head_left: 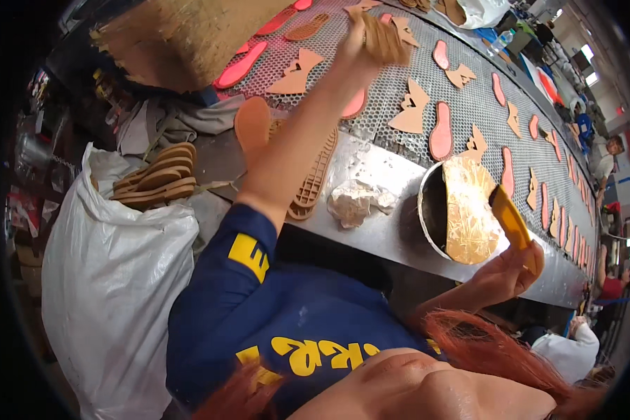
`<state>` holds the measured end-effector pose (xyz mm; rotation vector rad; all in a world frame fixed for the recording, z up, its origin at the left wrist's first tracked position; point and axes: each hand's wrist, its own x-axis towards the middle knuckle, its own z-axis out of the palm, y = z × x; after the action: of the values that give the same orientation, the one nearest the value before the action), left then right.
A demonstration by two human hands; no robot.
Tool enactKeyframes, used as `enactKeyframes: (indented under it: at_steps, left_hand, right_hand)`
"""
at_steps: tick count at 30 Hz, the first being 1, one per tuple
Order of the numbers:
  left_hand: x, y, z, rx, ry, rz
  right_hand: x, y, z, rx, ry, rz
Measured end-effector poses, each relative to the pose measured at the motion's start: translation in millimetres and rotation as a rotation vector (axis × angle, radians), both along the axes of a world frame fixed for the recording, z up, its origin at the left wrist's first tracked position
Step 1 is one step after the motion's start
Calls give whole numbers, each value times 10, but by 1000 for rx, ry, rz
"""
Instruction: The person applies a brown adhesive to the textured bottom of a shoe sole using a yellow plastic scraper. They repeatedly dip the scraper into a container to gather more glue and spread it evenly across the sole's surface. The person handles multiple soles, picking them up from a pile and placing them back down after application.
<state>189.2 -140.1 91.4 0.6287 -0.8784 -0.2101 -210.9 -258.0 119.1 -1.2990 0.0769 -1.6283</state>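
Note:
Stretched out to the far side, my left hand [358, 36] is closed around a tan, ridged piece [386, 43], blurred by motion, over the perforated conveyor belt [378, 98]. Closer in, my right hand [512, 271] grips a flat, curved yellow brush [516, 222] with a dark end, held beside a round pot [424, 217]. A glue-smeared, tan sole-shaped board [465, 210] lies across that pot and covers part of its opening. Pink insoles [442, 131] and tan cut-out upper pieces [409, 108] are spread along the belt.
Brown outsoles [318, 168] and a crumpled whitish lump [357, 201] rest on the metal ledge [392, 245]. At left stands a white sack [119, 280] with stacked soles [157, 176] on top. A worn brown board [168, 42] rises at the upper left. Other people are at the far right.

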Motion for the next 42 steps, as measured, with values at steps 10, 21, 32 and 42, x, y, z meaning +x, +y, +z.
enactKeyframes:
  at_steps: [10,21,32,42]
  left_hand:
    - [-1649,1193,-378,941,-364,1338]
    - [-1609,2071,-1064,1503,41,1162]
    - [-1845,1966,-297,-22,631,220]
    - [-2051,1301,-367,298,449,-99]
  right_hand:
    - [-116,-117,-553,107,243,-11]
    - [290,-44,-694,-451,961,-343]
    - [307,92,-769,-231,945,-273]
    - [285,-241,-650,595,207,362]
